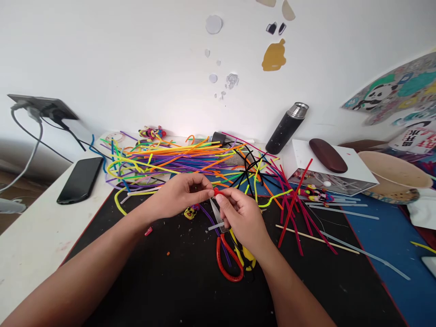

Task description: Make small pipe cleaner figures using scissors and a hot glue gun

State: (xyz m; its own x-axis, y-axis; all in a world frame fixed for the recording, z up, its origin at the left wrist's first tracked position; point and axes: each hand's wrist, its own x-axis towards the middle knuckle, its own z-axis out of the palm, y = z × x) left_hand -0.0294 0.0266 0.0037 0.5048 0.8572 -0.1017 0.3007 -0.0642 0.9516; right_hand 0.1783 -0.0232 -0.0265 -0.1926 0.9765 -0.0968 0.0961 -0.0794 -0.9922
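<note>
Pinched between both hands, a short red pipe-cleaner piece (218, 191) is held just above the black mat (163, 281), close to the near edge of the heap of coloured pipe cleaners (177, 159). The left hand (180, 195) is closed, thumb and forefinger brought together on the piece's left end; the right hand (242, 218) is likewise closed, its fingertips gripping the right end, so that the two sets of fingertips almost touch. The piece is so largely covered that only a small red stub shows; its long axis is taken to run roughly left to right, from one pinch to the other, though this cannot be told for certain. Neither hand is clearly nearer, since the piece is shared between them. Red-handled scissors (227, 256) are seen on the mat just below the right hand, handles towards the person and blades pointing up towards the pinch; whether the right hand touches them cannot be told. A small yellow figure (189, 212) lies just under the left hand, and a wooden skewer (316, 238) lies well apart on the right.
</note>
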